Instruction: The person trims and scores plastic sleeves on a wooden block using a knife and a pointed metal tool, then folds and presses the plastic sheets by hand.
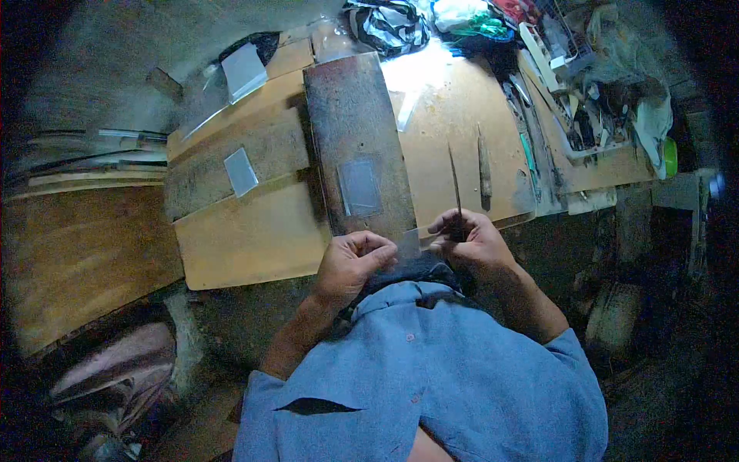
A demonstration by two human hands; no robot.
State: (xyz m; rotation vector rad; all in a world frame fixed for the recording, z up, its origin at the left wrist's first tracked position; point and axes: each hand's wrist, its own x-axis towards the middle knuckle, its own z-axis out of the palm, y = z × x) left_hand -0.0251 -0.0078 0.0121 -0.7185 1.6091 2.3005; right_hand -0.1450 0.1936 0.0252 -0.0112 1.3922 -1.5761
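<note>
My left hand is closed in a pinch near the board's front edge. At its fingertips is a small clear flat piece, which spans the gap towards my other hand. My right hand is closed around a thin, dark, tapered tool that points away from me; its exact kind is unclear. The right fingertips are close to the clear piece, but I cannot tell whether they touch it. Just ahead, a clear rectangular plate lies on a long dark wooden board.
Another clear plate lies left on the wooden worktable. A slim pointed tool rests to the right. White sheets and plastic bags sit at the back. A cluttered tray stands far right.
</note>
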